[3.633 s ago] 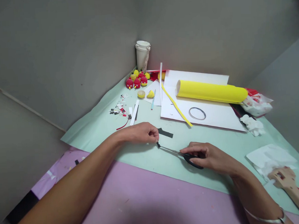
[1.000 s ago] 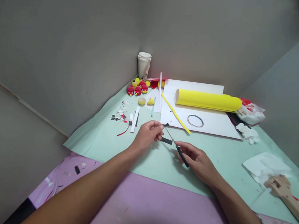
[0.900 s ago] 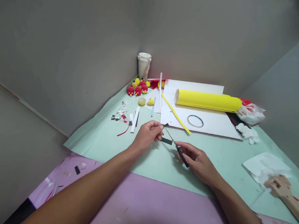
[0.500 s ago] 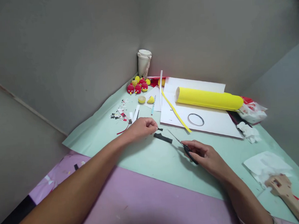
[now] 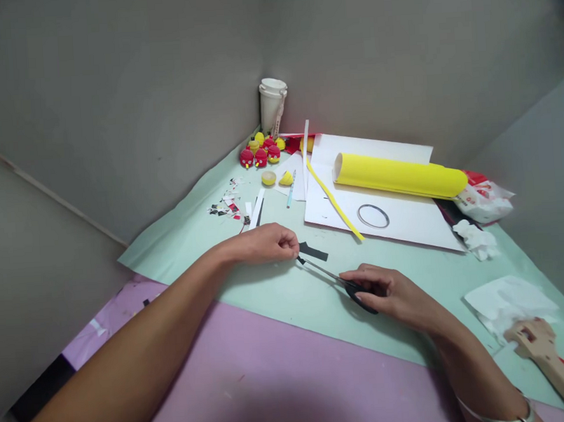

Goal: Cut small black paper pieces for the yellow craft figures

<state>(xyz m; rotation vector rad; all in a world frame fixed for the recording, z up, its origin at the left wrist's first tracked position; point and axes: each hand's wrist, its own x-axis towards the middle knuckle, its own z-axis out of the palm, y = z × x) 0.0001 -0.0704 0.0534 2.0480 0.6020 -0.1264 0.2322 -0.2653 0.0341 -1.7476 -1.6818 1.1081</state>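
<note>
Between the pinched fingertips of my left hand (image 5: 279, 242) is a small piece of black paper (image 5: 301, 260). My right hand (image 5: 385, 294) is closed round the black handles of a pair of scissors (image 5: 326, 274). The blades point left, and their tips meet the small black piece just beside my left fingertips. Whether the blades are parted is too fine to make out. A larger black paper strip (image 5: 314, 252) lies on the pale green sheet just beyond the blades.
Paper scraps (image 5: 229, 208) and a white strip (image 5: 257, 209) lie left. Red and yellow balls (image 5: 260, 156) cluster before a white cup (image 5: 273, 103). A yellow roll (image 5: 399, 177) and a ring (image 5: 373, 216) rest on white board (image 5: 407, 232). A glue gun (image 5: 538, 342) lies right.
The scissors' tips have come left and down to the small black piece. My left hand has lowered slightly with that piece. The view has shifted a little.
</note>
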